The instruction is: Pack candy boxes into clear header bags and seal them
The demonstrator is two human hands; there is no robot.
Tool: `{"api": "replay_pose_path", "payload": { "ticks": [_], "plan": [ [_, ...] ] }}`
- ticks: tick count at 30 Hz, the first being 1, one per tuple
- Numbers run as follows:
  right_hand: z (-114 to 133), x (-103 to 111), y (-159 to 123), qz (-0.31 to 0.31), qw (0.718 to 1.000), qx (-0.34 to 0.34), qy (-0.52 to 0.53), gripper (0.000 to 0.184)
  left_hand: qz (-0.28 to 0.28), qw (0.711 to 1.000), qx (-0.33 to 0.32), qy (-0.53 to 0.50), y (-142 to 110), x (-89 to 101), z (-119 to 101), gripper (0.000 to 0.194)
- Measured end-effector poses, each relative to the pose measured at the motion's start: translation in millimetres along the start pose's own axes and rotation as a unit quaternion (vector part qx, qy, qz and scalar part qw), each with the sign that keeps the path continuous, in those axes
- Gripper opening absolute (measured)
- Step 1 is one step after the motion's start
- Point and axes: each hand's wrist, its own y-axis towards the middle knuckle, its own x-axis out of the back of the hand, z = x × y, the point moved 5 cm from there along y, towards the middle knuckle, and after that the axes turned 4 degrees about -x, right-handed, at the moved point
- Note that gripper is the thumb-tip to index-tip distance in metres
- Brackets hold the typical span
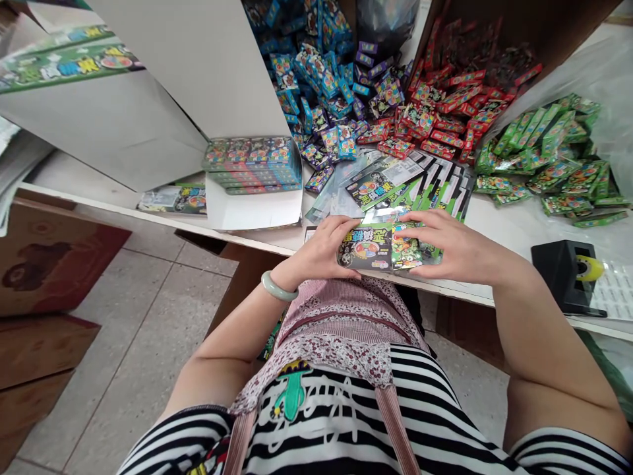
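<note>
At the table's front edge, a flat black printed packet (364,249) with a round colourful picture lies between my hands. My left hand (331,249) is closed on its left side, thumb along the near edge and fingers along the far edge. A small green candy box (405,247) adjoins the packet's right side. My right hand (452,249) curves around that green box, fingers at the far side and thumb at the near side. Just beyond my hands, several printed cards (445,188) lie fanned out, with clear plastic sleeves (333,194) to their left.
A white display carton (254,204) holding stacked small boxes stands left. Behind are heaps of blue boxes (316,72), purple boxes (388,95) and red boxes (445,119). Green boxes (558,158) lie in plastic at right, near a black tape dispenser (556,274). Brown cartons (44,264) stand lower left.
</note>
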Motion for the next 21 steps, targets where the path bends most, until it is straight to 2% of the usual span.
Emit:
{"api": "replay_pose_path", "payload": {
  "ticks": [5, 8, 11, 13, 15, 16, 18, 21],
  "plan": [
    [-6.5, -16.9, 10.0, 0.01, 0.999, -0.03, 0.013, 0.071, -0.014, 1.0, 0.005, 0.01, 1.0, -5.0, -1.5, 0.108],
    [-9.4, -24.1, 12.6, -0.043, 0.996, -0.054, 0.048, 0.079, -0.03, 0.998, 0.04, 0.026, -2.7, -3.4, 1.0, 0.105],
    [-3.4, -31.7, 10.8, -0.112, 0.988, -0.082, 0.065, 0.055, -0.043, 0.995, 0.076, 0.046, -7.0, -0.4, 3.7, 0.104],
    [5.5, -39.8, 10.9, -0.117, 0.988, -0.084, 0.063, 0.039, -0.043, 0.995, 0.076, 0.049, -7.5, -0.6, 3.7, 0.106],
    [7.8, -42.2, 13.5, -0.123, 0.986, -0.08, 0.078, 0.036, -0.047, 0.995, 0.076, 0.043, -6.8, -0.7, 4.9, 0.106],
    [2.1, -38.5, 15.8, -0.142, 0.981, -0.09, 0.095, 0.037, -0.052, 0.995, 0.08, 0.039, -6.7, 0.1, 6.4, 0.106],
    [-27.0, -21.3, 23.2, -0.213, 0.959, -0.137, 0.125, 0.037, -0.062, 0.993, 0.093, 0.028, -7.4, 2.9, 9.8, 0.105],
    [-100.9, 13.3, 47.8, -0.302, 0.918, -0.242, 0.085, 0.033, -0.059, 0.993, 0.103, 0.004, -10.2, 8.0, 11.2, 0.106]
  ]
}}
